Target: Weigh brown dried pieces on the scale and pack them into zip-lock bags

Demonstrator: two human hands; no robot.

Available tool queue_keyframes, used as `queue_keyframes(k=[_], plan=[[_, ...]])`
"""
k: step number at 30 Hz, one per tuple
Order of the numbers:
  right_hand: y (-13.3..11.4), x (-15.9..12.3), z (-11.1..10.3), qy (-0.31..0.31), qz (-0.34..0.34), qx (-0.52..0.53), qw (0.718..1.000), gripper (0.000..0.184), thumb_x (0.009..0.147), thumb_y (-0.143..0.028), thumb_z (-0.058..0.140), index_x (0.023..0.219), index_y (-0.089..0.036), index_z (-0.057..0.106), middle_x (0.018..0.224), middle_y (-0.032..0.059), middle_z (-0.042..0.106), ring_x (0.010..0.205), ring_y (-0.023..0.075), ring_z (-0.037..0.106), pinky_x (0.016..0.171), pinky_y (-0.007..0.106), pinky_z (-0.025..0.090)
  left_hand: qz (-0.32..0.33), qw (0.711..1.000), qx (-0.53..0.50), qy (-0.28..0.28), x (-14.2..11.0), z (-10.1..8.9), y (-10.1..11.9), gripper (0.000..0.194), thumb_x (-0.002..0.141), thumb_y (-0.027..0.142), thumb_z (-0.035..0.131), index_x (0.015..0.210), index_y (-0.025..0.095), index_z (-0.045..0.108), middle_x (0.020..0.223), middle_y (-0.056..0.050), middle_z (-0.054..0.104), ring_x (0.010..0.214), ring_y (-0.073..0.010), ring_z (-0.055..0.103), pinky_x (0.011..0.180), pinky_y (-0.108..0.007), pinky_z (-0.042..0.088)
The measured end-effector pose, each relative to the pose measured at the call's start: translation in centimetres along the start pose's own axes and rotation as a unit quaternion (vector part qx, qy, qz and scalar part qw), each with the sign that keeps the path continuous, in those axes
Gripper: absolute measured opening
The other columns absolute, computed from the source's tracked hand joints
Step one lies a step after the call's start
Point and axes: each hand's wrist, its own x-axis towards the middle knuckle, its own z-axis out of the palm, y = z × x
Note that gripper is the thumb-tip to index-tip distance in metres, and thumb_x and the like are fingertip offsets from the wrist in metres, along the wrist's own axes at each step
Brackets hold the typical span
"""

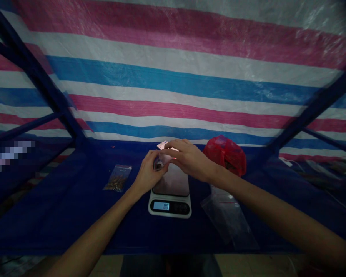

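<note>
Both my hands meet above a small kitchen scale (170,200) with a steel platform and a lit display. My left hand (148,173) is closed on a small clear bag (158,163) with dark contents. My right hand (187,157) has its fingers pinched over the top of the same bag. A small pale card or scoop (162,145) shows just above my fingers; which hand holds it I cannot tell.
A filled clear zip bag (117,178) lies left of the scale on the blue table cover (75,215). Empty clear bags (227,217) lie to the right. A red plastic bag (226,154) sits behind them. A striped tarp (173,77) walls the back.
</note>
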Motion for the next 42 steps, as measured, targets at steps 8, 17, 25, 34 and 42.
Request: queue_keyframes(k=[8,17,25,34,42], plan=[[0.6,-7.7,-0.9,0.109,0.261,0.133,0.950,0.033,0.103,-0.036,0.057,0.133,-0.026,0.066,0.113,0.0057,0.076,0.099,0.0247,0.071,0.088,0.039,0.054,-0.070,0.981,-0.176,-0.032,0.5,-0.8,0.8,0.014,0.089,0.028,0.070,0.095,0.021,0.060,0.089,0.001,0.065,0.085,-0.0150,0.064,0.080,-0.029,0.051],[4.1,-14.0,2.7,0.007,0.320,0.025,0.947,0.007,0.092,-0.029,0.071,0.091,-0.021,0.069,0.100,0.0092,0.075,0.098,0.0285,0.068,0.089,0.046,0.052,-0.225,0.879,-0.410,-0.095,0.1,-1.0,1.2,0.034,0.091,0.042,0.072,0.107,0.023,0.049,0.091,-0.004,0.076,0.082,-0.0198,0.071,0.072,-0.032,0.056],[0.7,-9.3,1.3,0.153,0.286,0.169,0.931,0.018,0.100,-0.040,0.064,0.106,-0.023,0.067,0.107,0.0071,0.071,0.102,0.0246,0.064,0.092,0.040,0.050,-0.251,0.877,-0.404,-0.073,1.5,0.6,2.8,0.032,0.072,0.035,0.091,0.082,0.015,0.069,0.089,-0.005,0.075,0.071,-0.0139,0.068,0.063,-0.025,0.056],[0.2,-6.1,4.8,0.193,0.275,0.457,0.824,0.042,0.098,-0.056,0.059,0.074,-0.021,0.060,0.073,-0.0006,0.056,0.070,0.0160,0.054,0.067,0.029,0.046,-0.267,0.854,-0.442,-0.072,0.9,3.6,4.0,0.033,0.075,0.041,0.088,0.090,0.017,0.070,0.079,-0.001,0.070,0.066,-0.0127,0.063,0.064,-0.025,0.052],[0.0,-7.1,5.3,0.209,0.308,0.500,0.782,0.036,0.092,-0.055,0.068,0.086,-0.020,0.074,0.080,0.0016,0.069,0.076,0.0176,0.060,0.070,0.029,0.050,-0.171,0.940,-0.292,-0.036,0.1,2.6,3.8,0.028,0.087,0.039,0.077,0.072,0.017,0.070,0.065,0.002,0.065,0.062,-0.0114,0.059,0.060,-0.021,0.045]])
